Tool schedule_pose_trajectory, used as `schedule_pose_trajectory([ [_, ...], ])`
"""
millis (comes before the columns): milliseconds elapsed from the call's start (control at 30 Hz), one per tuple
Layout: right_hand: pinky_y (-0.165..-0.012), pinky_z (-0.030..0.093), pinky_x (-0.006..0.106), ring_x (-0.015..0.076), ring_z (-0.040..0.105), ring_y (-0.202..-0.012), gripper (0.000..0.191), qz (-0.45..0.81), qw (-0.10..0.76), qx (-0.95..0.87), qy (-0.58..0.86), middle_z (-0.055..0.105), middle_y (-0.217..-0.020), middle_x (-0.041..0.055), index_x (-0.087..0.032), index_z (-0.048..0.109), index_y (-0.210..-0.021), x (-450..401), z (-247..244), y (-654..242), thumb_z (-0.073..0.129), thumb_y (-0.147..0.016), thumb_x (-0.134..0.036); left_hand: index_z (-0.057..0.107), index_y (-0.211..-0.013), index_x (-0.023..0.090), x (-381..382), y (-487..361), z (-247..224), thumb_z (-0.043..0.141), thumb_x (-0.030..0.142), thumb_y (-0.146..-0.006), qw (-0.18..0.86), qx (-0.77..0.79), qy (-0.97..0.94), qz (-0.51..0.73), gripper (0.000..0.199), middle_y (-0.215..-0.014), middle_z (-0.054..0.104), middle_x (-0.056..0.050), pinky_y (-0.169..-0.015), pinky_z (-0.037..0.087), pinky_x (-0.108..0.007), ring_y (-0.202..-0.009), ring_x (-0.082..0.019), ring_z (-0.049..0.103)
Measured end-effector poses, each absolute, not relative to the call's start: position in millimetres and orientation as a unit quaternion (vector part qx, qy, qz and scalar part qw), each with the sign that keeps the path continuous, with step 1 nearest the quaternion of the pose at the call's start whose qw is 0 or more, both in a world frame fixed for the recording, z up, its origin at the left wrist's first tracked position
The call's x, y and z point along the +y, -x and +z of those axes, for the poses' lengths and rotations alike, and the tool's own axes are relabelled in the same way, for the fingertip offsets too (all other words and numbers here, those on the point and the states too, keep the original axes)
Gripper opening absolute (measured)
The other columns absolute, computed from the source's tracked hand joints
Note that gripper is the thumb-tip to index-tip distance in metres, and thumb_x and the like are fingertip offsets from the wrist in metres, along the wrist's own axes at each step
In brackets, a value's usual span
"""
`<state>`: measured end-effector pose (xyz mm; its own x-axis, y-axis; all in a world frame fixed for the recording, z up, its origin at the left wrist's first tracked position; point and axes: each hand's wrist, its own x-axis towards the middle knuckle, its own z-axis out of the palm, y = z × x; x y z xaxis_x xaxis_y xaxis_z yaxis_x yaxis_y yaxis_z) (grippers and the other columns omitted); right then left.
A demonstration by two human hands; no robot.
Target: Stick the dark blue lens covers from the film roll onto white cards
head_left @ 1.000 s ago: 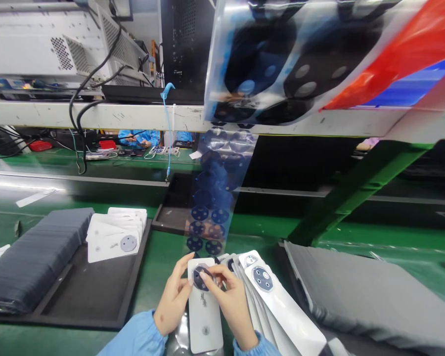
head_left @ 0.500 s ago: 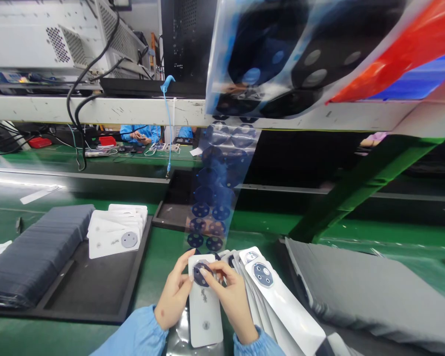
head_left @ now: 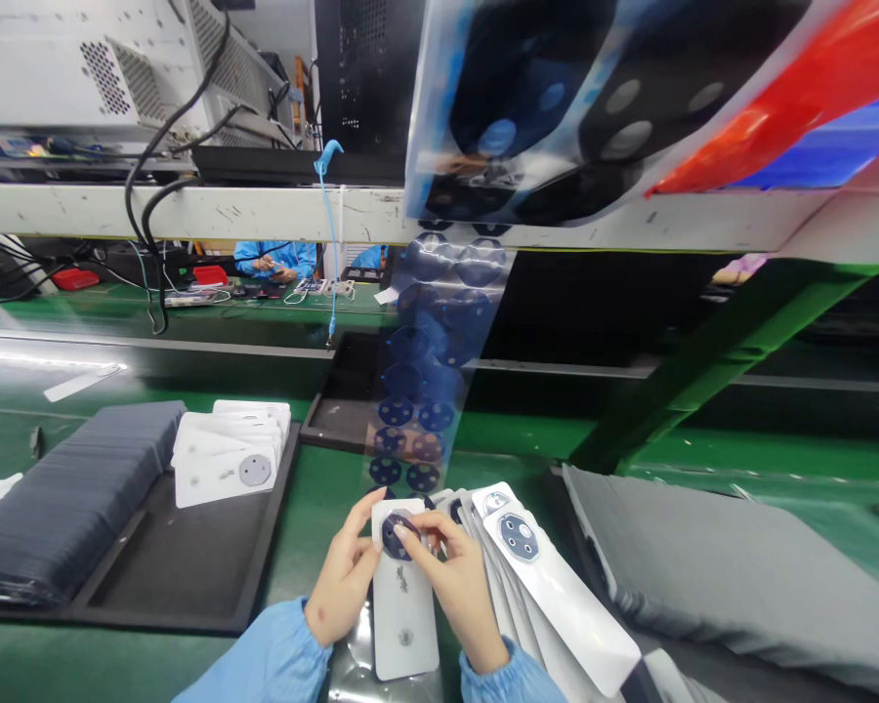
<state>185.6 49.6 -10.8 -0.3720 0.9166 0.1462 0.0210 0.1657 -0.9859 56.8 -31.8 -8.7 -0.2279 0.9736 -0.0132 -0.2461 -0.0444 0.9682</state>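
At the top of one white card (head_left: 404, 615): my left hand (head_left: 343, 584), thumb and forefinger spread about its left corner; my right hand (head_left: 460, 584), thumb on the dark disc (head_left: 390, 542), forefinger close by, whether pinching I cannot tell. The card: above shiny plastic (head_left: 353, 664), between a fan of white cards (head_left: 561, 600), right, and a black tray (head_left: 183, 566), left; beyond, a clear strip of dark rounds (head_left: 439, 381).

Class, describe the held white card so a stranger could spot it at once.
From the white beam, follow the strip of dark discs down to the green bench. There, the left hand holds a white card, the right hand touching its disc. Unlike the slanted cards beside it, it runs nearly straight up the view.
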Motion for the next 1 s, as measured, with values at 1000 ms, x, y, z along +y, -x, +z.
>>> schedule_pose_trajectory([
  [1000, -0.078, 0.054, 0.035, 0.0257, 0.065, -0.090, 0.025, 0.533, 0.415, -0.635, 0.375, 0.069, -0.097, 0.0064, -0.021, 0.062, -0.098, 37.8, -14.3, -178.7, 0.067, -0.081, -0.038, 0.041, -0.132, 0.023, -28.7, -69.1, 2.0, 0.071, 0.028, -0.075, 0.457, 0.574, -0.342, 0.587, 0.064, -0.125, 0.061, -0.012, -0.058, 0.055, -0.023, -0.073, -0.017, 0.071],
])
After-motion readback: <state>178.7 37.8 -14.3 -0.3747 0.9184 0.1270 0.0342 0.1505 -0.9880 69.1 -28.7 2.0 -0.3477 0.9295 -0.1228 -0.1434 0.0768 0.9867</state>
